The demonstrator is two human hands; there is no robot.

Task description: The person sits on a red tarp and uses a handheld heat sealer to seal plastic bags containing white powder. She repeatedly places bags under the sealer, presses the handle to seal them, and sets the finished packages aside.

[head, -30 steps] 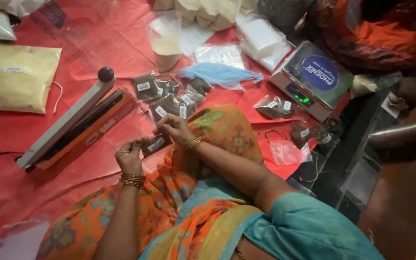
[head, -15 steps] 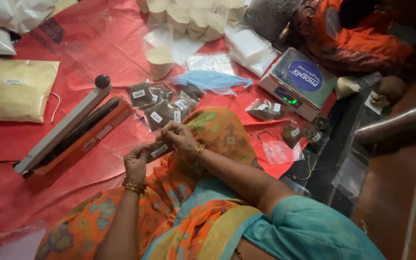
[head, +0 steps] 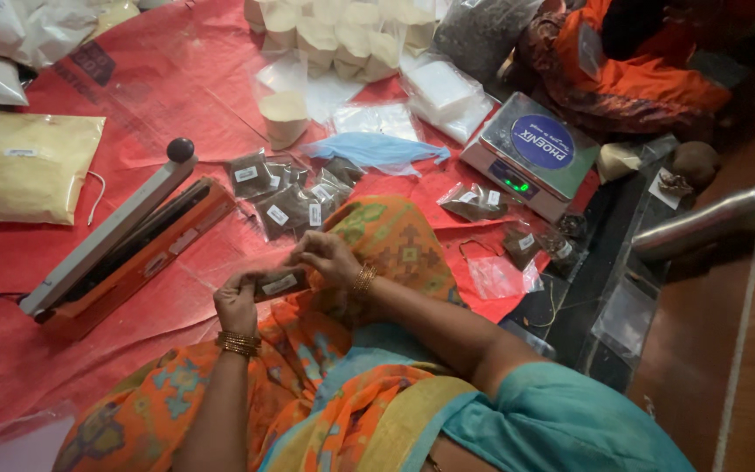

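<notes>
A: Holding a small clear pouch (head: 280, 283) of dark powder with a white label, the left hand (head: 236, 301) and the right hand (head: 329, 255) meet above the lap. What grip does each show?

B: Left hand: fingers curled closed on the pouch's near end. Right hand: fingertips pinched on its far end. The pouch lies flat between them, over the orange patterned cloth (head: 377, 236) that drapes the knee.

A: And what carries everything else?

B: A red sheet (head: 176, 87) spread on the floor. Just beyond the hands, towards the middle of the sheet, lies a pile of similar labelled pouches (head: 286, 197), some overlapping. To the left of the hands sits an orange heat sealer (head: 124, 249) with a grey arm and a black knob, set at a slant.

A: Items near the sheet's edges?

B: Left edge: a flat bag of yellow powder (head: 28, 166). Far edge: a row of clear bags of pale powder (head: 342, 26), with one more pale-filled bag (head: 286, 114) standing apart in front. A blue glove (head: 377, 150) lies beyond the pile. Right edge: a grey weighing scale (head: 530, 153) with a blue round sticker and a lit green display; one filled pouch (head: 474, 201) lies just beside it, others further right. Another person in orange clothing (head: 640, 61) sits at the far right corner.
</notes>
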